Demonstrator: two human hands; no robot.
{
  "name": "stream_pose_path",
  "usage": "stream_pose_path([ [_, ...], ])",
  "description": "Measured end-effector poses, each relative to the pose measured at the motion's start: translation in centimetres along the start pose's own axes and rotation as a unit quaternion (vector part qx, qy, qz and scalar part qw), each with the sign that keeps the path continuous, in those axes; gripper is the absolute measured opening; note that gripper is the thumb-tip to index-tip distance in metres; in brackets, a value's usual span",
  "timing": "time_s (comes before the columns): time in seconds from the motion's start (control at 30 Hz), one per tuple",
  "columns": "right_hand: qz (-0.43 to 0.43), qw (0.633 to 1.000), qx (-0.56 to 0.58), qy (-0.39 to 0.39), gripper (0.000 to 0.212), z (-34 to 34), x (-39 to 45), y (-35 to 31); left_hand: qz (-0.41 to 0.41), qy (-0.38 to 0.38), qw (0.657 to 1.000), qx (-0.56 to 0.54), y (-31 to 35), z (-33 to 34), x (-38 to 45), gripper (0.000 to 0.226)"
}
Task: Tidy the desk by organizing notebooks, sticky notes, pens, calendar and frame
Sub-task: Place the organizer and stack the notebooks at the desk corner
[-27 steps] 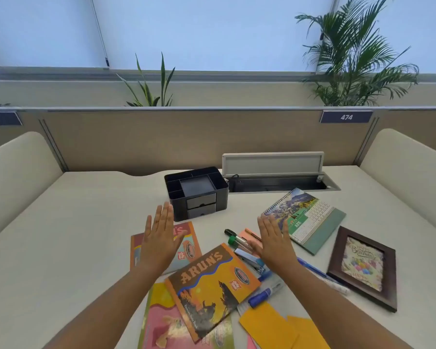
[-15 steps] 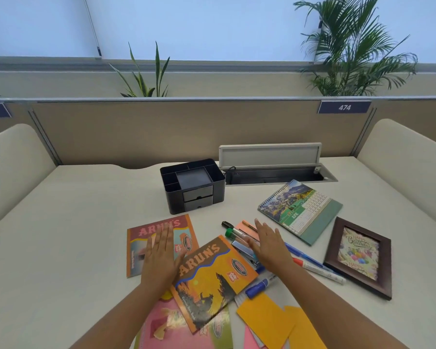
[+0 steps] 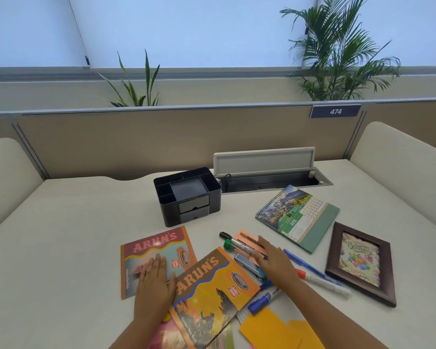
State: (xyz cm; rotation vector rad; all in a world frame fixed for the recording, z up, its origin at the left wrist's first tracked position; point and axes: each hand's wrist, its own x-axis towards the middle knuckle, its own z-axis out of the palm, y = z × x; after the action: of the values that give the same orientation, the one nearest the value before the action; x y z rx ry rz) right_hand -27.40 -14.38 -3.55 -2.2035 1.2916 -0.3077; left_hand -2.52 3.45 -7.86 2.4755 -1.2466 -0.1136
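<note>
Nearest the person, yellow sticky notes (image 3: 267,331) lie at the tabletop (image 3: 61,235) edge, partly under the orange notebook (image 3: 212,290). That notebook lies on a slant, its long axis running from near left to far right, overlapping a pink notebook (image 3: 164,335) below it and just beside the red notebook (image 3: 154,253).

The left hand (image 3: 156,280) rests flat on the red notebook, its grip released, fingers straight and pointing away. The right hand (image 3: 277,263) is likewise flat and released, laid over the pens (image 3: 237,244) and stapler (image 3: 248,264), grasping nothing. So the left hand is nearer the notebooks, the right nearer the pens, which lie pointing left and away from its fingertips.

Right of that hand lie a blue pen (image 3: 302,263) and white marker (image 3: 322,282), then the frame (image 3: 360,263) face up. Farther, the calendar (image 3: 297,217) lies flat.

Beyond, the black organizer (image 3: 186,195) stands well apart from both hands; its open compartments look empty and both drawers are shut.
</note>
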Motion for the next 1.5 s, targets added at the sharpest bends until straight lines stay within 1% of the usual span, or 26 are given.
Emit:
stream_pose_path([
  [0.03, 0.001, 1.0, -0.001, 0.002, 0.104, 0.0, 0.0, 0.1, -0.001, -0.001, 1.0, 0.002, 0.1, 0.0, 0.0, 0.087],
  [0.13, -0.002, 1.0, 0.0, 0.006, 0.074, 0.0, -0.3, 0.4, -0.001, -0.009, 1.0, 0.009, 0.1, 0.0, -0.2, 0.085],
  [0.2, 0.004, 1.0, 0.001, 0.004, 0.07, -0.1, -0.5, 0.2, -0.009, -0.014, 1.0, 0.009, 0.0, -0.1, -0.1, 0.082],
  [0.3, 0.009, 1.0, -0.005, 0.002, 0.068, -0.1, -0.5, 0.0, -0.008, -0.034, 0.999, 0.012, -0.1, 0.2, 0.2, 0.069],
  [0.47, 0.025, 1.0, 0.008, -0.008, 0.067, -0.4, -0.4, 0.2, -0.003, -0.024, 0.999, 0.03, 0.2, -0.1, 0.0, 0.061],
  [0.57, 0.034, 0.999, -0.003, -0.016, 0.068, -0.2, -0.5, 0.3, 0.0, -0.033, 0.999, 0.037, 0.1, -0.5, -0.2, 0.059],
  [0.67, 0.038, 0.999, 0.006, -0.027, 0.083, -0.2, -0.7, 0.2, 0.009, -0.059, 0.998, 0.033, -0.3, -0.4, 0.0, 0.055],
  [0.7, 0.041, 0.998, 0.02, -0.031, 0.087, -0.3, -0.7, 0.1, 0.005, -0.075, 0.997, 0.026, -0.4, -0.6, 0.2, 0.055],
  [0.73, 0.044, 0.997, 0.045, -0.034, 0.09, -0.4, -0.7, -0.1, -0.005, -0.084, 0.996, 0.025, -0.7, -0.5, 0.5, 0.062],
  [0.77, 0.047, 0.995, 0.082, -0.035, 0.095, -0.6, -0.7, -0.3, -0.005, -0.082, 0.996, 0.023, -1.0, -0.5, 1.0, 0.069],
  [0.8, 0.047, 0.991, 0.117, -0.032, 0.099, -0.9, -0.6, -0.6, -0.001, -0.065, 0.998, 0.016, -1.0, -0.5, 1.6, 0.07],
  [0.83, 0.043, 0.989, 0.14, -0.022, 0.1, -1.2, -0.3, -1.0, 0.001, -0.047, 0.999, -0.007, -0.5, -1.1, 2.3, 0.065],
  [0.9, 0.029, 0.987, 0.157, 0.009, 0.09, -2.1, 0.9, -2.1, -0.006, -0.014, 0.995, -0.095, 0.9, -2.6, 3.7, 0.061],
  [0.93, 0.016, 0.986, 0.164, 0.02, 0.082, -2.7, 1.8, -3.1, -0.012, 0.003, 0.989, -0.149, 1.7, -3.1, 4.4, 0.059],
  [1.0, 0.0, 0.98, 0.195, 0.03, 0.057, -3.6, 4.0, -4.9, -0.035, 0.038, 0.973, -0.226, 2.8, -4.0, 6.0, 0.057],
  [1.03, 0.001, 0.976, 0.215, 0.032, 0.049, -3.7, 5.3, -5.6, -0.053, 0.051, 0.962, -0.262, 3.4, -4.5, 6.9, 0.056],
  [1.07, 0.006, 0.974, 0.225, 0.035, 0.047, -3.7, 6.6, -6.3, -0.075, 0.059, 0.95, -0.299, 3.9, -4.9, 7.7, 0.055],
  [1.13, 0.014, 0.972, 0.232, 0.032, 0.049, -3.5, 9.2, -7.6, -0.123, 0.06, 0.922, -0.361, 4.6, -5.6, 9.6, 0.055],
  [1.2, 0.018, 0.97, 0.242, 0.019, 0.05, -2.8, 11.2, -8.8, -0.158, 0.038, 0.894, -0.418, 4.9, -5.7, 11.2, 0.056],
  [1.33, 0.021, 0.961, 0.275, -0.01, 0.054, -1.2, 14.1, -11.0, -0.174, -0.013, 0.839, -0.514, 5.6, -5.7, 13.4, 0.063],
  [1.4, 0.021, 0.955, 0.295, -0.021, 0.061, -0.2, 15.2, -12.0, -0.181, -0.026, 0.813, -0.553, 5.9, -5.9, 14.1, 0.07],
  [1.43, 0.03, 0.952, 0.305, -0.019, 0.064, 0.3, 15.8, -12.3, -0.186, -0.03, 0.803, -0.565, 5.9, -5.8, 14.5, 0.076],
  [1.5, 0.051, 0.946, 0.319, 0.007, 0.061, 1.2, 16.6, -12.9, -0.192, -0.034, 0.795, -0.574, 5.5, -5.7, 15.3, 0.087],
])
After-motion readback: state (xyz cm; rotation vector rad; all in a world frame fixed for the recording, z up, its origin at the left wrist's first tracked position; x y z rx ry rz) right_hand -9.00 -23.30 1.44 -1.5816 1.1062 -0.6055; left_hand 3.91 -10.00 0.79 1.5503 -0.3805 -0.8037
